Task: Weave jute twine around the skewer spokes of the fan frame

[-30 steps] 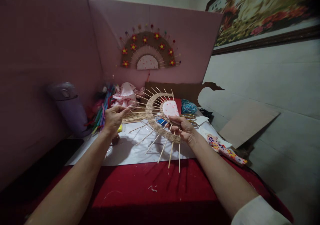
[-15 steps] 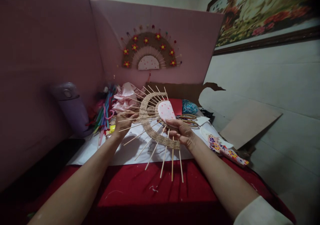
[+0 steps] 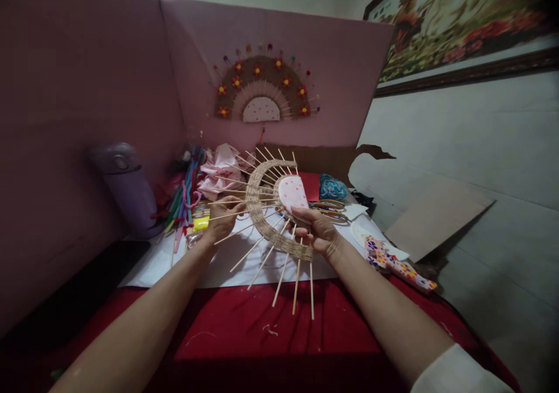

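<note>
Held up over the table is a half-round woven fan point(image 3: 258, 211), made of thin wooden sticks with a band of brown twine woven through them. At its centre sits a white half-disc with pink dots point(image 3: 292, 194). My right hand point(image 3: 321, 231) grips that centre, its thumb on the dotted face and its fingers behind. My left hand point(image 3: 223, 217) is closed at the left side of the fan, its fingers around the sticks just outside the twine band. Its fingertips are partly hidden by sticks. The bare stick ends fan out left and downward.
A finished flowered fan point(image 3: 261, 84) hangs on the pink panel. On the left stand a purple bottle point(image 3: 126, 189) and colourful pipe cleaners point(image 3: 186, 189). Behind lie pink cloth point(image 3: 222, 169), blue yarn point(image 3: 332, 187) and scissors point(image 3: 331, 205). Flower-patterned pieces point(image 3: 393, 259) lie on the right.
The fan has turned slightly clockwise, its lower sticks swinging left. My left hand has shifted a little right and its grip on the sticks has changed slightly.
</note>
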Available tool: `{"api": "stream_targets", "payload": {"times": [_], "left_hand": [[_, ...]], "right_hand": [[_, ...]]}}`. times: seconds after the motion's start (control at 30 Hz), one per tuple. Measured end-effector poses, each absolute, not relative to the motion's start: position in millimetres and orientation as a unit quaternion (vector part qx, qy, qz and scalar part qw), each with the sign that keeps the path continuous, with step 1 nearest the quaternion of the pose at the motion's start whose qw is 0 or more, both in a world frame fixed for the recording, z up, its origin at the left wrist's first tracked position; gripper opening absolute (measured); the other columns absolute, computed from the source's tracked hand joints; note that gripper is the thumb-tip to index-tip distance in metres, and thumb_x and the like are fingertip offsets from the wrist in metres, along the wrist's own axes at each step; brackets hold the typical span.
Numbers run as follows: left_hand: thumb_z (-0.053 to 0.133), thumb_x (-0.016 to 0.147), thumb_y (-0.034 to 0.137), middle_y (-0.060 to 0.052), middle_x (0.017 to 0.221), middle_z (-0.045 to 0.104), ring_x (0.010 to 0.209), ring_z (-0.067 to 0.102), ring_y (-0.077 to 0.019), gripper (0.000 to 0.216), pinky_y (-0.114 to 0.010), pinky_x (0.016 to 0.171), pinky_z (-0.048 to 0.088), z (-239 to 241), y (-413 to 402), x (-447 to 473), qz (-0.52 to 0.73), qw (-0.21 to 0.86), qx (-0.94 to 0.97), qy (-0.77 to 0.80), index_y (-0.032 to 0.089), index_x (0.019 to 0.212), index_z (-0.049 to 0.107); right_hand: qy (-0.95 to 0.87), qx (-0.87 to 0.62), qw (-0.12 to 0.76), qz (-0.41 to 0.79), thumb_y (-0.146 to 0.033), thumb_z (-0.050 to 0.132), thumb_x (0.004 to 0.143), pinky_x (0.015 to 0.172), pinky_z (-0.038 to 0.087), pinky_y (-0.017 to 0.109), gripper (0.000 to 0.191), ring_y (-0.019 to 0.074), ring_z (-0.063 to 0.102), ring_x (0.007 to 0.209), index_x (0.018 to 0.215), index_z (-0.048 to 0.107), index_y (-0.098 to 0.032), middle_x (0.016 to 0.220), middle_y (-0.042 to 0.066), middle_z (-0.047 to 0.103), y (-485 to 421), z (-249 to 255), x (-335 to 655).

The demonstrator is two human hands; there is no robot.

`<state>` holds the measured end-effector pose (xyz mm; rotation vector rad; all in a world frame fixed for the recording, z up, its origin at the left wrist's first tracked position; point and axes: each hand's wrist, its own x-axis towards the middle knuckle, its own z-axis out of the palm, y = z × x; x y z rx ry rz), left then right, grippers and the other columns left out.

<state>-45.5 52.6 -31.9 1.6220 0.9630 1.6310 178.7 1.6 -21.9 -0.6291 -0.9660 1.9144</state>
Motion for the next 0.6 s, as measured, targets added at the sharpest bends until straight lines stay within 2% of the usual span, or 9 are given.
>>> {"api": "stream_targets", "payload": {"times": [0.2,0.37,0.6], "left_hand": [[0.067,0.057,0.022,-0.003,0.059,0.062,0.054,0.054,-0.0128,0.011,-0.023,0.052,0.042,-35.8,46.3,-38.1,0.597,0.343,0.63,0.36,0.013,0.064,0.067],[0.065,0.059,0.024,-0.004,0.065,0.065,0.059,0.055,-0.0141,0.015,-0.026,0.057,0.044,-44.7,46.6,-31.6,0.588,0.367,0.638,0.335,0.014,0.069,0.069],[0.06,0.069,0.032,-0.001,0.053,0.057,0.053,0.049,-0.0115,0.022,-0.022,0.054,0.037,-46.6,39.8,-27.8,0.517,0.27,0.727,0.363,0.015,0.056,0.064]], "right_hand": [[-0.365,-0.292,0.469,0.75,-0.028,0.06,0.073,0.031,0.033,0.014,0.018,0.0084,0.053,0.042,0.081,0.062,-0.012,0.059,0.004,0.065,3.4,-24.2,176.7],[-0.355,-0.286,0.487,0.745,-0.03,0.06,0.074,0.043,0.044,0.02,0.02,0.0124,0.06,0.051,0.085,0.062,-0.013,0.064,0.004,0.067,2.6,-23.5,176.1],[-0.333,-0.225,0.529,0.748,-0.032,0.056,0.077,0.04,0.044,0.02,0.026,0.0136,0.062,0.055,0.094,0.06,-0.014,0.071,0.005,0.069,1.5,-22.4,175.6]]}}
